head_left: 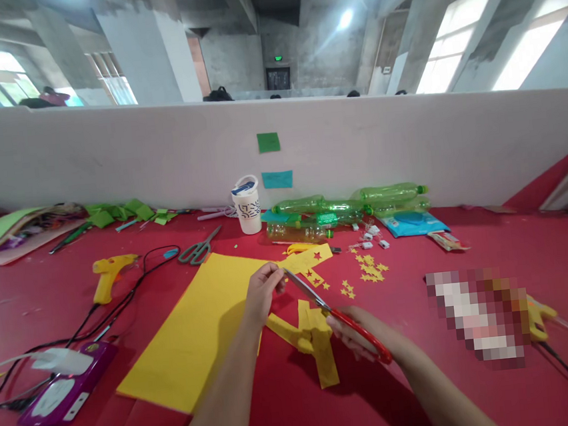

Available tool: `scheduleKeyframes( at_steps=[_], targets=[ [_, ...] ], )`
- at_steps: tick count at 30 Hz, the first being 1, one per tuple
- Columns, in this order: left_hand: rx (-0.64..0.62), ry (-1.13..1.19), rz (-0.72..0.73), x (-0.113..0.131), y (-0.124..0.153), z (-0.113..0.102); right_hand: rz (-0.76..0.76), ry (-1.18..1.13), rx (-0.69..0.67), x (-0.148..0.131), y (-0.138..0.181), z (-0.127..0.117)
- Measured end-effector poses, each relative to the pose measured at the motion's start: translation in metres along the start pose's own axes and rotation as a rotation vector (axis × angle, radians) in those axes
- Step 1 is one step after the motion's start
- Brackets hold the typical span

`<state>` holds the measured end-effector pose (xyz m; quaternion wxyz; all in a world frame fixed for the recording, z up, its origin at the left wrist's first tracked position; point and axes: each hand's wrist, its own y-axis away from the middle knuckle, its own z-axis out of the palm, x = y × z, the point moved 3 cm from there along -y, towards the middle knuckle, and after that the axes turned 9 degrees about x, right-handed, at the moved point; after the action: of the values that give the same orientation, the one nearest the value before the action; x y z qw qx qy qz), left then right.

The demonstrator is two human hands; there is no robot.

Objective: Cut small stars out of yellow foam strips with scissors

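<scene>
I see a red table (468, 249), its cover looks like soft felt. On it lies a big yellow sheet (199, 321), flat, matte and rectangular, like thin foam or card. I take this sheet as my landmark.

My left hand (262, 295) rests at the right edge of the sheet, fingers pinched narrow on a small yellow piece (282, 272) that I cannot see clearly. My right hand (353, 333) is just right of the sheet and closed around the red plastic handles of the scissors (323, 303). The metal blades are thin and shiny; they point up-left toward the left hand, and their tips are almost at the left fingertips. How far the blades stand apart I cannot tell.

Under the scissors, just right of the sheet, lie some long yellow strips (317, 344), crossed over each other. Farther right of the sheet are many small yellow stars (370, 268), cut out and scattered.

Behind the sheet stands a white cup (248, 210) with dark marks, and beside it a second pair of scissors (199, 248) with grey handles. Right of the cup lie green plastic bottles (344, 207), clear and glossy. Left of the sheet lies a yellow glue gun (109, 273) with a black cable.
</scene>
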<state>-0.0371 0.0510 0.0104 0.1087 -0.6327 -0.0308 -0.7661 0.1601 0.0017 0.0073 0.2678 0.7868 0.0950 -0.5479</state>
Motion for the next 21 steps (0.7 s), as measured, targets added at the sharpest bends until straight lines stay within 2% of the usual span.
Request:
scheduleKeyframes(
  at_steps=[12,21],
  targets=[
    [-0.02,0.018,0.013,-0.0019,-0.0007,-0.0016,0.05,0.0,-0.004,-0.0007,0.0005,-0.0045],
    [-0.043,0.008,0.026,-0.0017,-0.0011,-0.0033,0.031,0.029,0.012,0.0002,0.0007,-0.0042]
  ],
)
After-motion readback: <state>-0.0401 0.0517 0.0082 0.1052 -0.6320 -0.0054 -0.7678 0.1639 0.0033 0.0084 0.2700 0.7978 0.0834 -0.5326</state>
